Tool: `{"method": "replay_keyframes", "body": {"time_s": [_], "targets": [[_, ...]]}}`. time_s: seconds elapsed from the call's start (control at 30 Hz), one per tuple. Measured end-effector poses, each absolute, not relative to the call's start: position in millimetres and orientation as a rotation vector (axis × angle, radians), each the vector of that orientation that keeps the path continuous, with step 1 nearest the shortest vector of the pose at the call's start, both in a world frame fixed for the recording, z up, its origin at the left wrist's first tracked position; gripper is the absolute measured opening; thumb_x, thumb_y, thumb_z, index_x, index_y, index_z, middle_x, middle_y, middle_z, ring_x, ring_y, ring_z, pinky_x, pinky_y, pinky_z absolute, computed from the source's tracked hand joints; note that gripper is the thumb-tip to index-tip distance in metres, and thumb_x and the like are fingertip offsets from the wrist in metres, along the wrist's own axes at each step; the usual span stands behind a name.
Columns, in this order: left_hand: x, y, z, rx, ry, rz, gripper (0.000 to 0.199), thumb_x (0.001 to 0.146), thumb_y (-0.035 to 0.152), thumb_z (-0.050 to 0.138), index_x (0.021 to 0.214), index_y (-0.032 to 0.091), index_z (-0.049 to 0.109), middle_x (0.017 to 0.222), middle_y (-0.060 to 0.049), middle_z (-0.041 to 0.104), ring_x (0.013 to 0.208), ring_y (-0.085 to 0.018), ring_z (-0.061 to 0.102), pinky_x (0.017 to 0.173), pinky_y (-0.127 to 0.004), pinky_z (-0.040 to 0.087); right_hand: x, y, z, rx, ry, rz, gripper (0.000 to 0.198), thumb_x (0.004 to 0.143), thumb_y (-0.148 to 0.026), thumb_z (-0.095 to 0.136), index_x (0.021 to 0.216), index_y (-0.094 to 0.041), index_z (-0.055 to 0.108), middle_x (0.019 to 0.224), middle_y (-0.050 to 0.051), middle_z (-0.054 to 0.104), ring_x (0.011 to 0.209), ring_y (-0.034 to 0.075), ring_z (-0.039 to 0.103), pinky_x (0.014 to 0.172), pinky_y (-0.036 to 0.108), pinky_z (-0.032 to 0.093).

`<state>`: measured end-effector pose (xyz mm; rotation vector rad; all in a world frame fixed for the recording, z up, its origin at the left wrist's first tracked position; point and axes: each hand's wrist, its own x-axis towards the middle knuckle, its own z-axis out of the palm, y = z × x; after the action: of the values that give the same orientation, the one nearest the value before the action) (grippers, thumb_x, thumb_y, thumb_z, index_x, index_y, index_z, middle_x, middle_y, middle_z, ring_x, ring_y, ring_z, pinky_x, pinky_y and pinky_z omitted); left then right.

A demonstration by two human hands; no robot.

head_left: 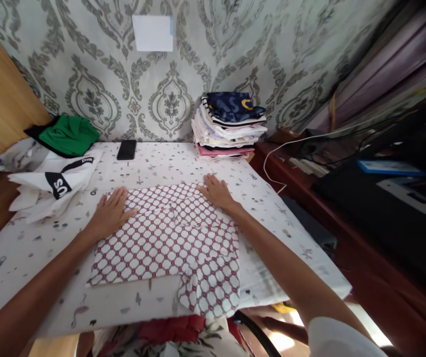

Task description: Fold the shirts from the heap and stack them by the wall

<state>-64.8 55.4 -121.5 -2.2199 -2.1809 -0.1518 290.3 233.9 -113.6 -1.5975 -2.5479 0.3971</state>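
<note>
A white garment with a red and grey lattice print [153, 243], which looks like a shirt, lies spread on the white patterned table cover [131, 307]. Its lower right part, perhaps a sleeve, hangs toward the table's front edge. My left hand [112, 213] rests flat on the garment's upper left corner, fingers stretched. At the upper right corner lies my right hand [218, 193], also flat with its fingers out. Neither hand grips the cloth.
A stack of folded clothes [230, 129] stands at the back right. Behind my left hand are a black phone [127, 149], a white garment with black bands [57, 183] and a green garment [70, 135]. A white cable [268, 163] runs along the right side.
</note>
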Motion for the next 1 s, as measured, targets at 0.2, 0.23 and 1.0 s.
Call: {"method": "replay_keyframes", "body": {"time_s": [0.2, 0.23, 1.0], "targets": [[-72, 42, -115, -2.223, -2.198, -0.248, 0.072, 0.096, 0.055, 0.028, 0.151, 0.010, 0.036, 0.160, -0.021, 0.034, 0.150, -0.035, 0.026, 0.116, -0.059, 0.027, 324, 211, -102, -1.513, -2.237, 0.431, 0.063, 0.103, -0.052, 0.027, 0.152, -0.014, 0.039, 0.158, 0.018, 0.038, 0.147, 0.030, 0.033, 0.117, 0.047, 0.034], [-70, 38, -111, -2.230, -2.181, -0.287, 0.070, 0.096, 0.054, 0.028, 0.150, 0.010, 0.038, 0.159, -0.021, 0.035, 0.150, -0.036, 0.028, 0.116, -0.060, 0.027, 334, 197, -98, -1.458, -2.210, 0.412, 0.061, 0.102, -0.052, 0.030, 0.149, -0.016, 0.043, 0.156, 0.017, 0.041, 0.144, 0.031, 0.038, 0.111, 0.047, 0.041], [-36, -95, -74, -2.711, -1.561, -0.005, 0.048, 0.090, 0.007, 0.033, 0.124, 0.021, 0.063, 0.126, -0.009, 0.065, 0.123, -0.026, 0.053, 0.106, -0.043, 0.043, 393, -33, -105, -0.776, -2.583, 0.151, 0.046, 0.093, -0.005, 0.045, 0.136, -0.020, 0.058, 0.140, 0.010, 0.062, 0.137, 0.020, 0.050, 0.113, 0.043, 0.046]]}}
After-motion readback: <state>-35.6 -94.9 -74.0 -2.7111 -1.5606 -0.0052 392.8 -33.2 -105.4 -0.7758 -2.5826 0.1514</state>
